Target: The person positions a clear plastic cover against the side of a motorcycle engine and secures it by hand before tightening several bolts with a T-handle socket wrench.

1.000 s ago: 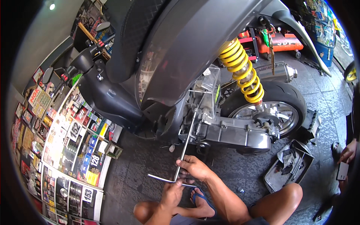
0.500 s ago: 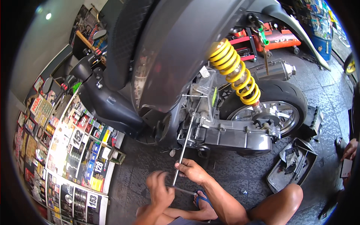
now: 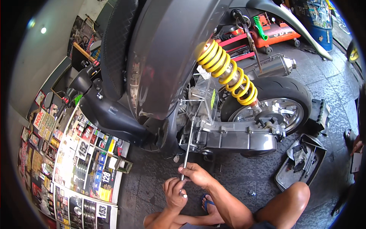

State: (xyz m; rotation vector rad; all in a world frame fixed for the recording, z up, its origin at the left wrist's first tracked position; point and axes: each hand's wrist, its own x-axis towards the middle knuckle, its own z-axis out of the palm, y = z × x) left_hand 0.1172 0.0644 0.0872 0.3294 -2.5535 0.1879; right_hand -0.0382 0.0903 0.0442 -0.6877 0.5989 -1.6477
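My left hand [image 3: 174, 194] is closed round the crossbar end of a long steel T-handle wrench [image 3: 188, 150]. Higher up, my right hand [image 3: 197, 175] grips the shaft between thumb and fingers. The wrench slants up to the front end of the scooter's grey engine casing [image 3: 240, 137], where its tip meets a part beside the frame; the fastener is too small to make out. Above the casing, a yellow coil spring shock [image 3: 228, 74] leans beside the rear wheel [image 3: 301, 99]. The dark body panel [image 3: 167, 57] overhangs the engine.
A grey tray [image 3: 285, 178] with a rag and tools lies on the floor at right. Shelves of packaged parts [image 3: 82, 168] stand at left. Behind the wheel are a silver exhaust [image 3: 272, 66] and a red air compressor [image 3: 280, 37]. Another person's hand [image 3: 358, 147] shows at the right edge.
My left hand has gone from a blurred turning motion beside the crossbar to a closed grip on it. The crossbar has turned. My view has shifted slightly.
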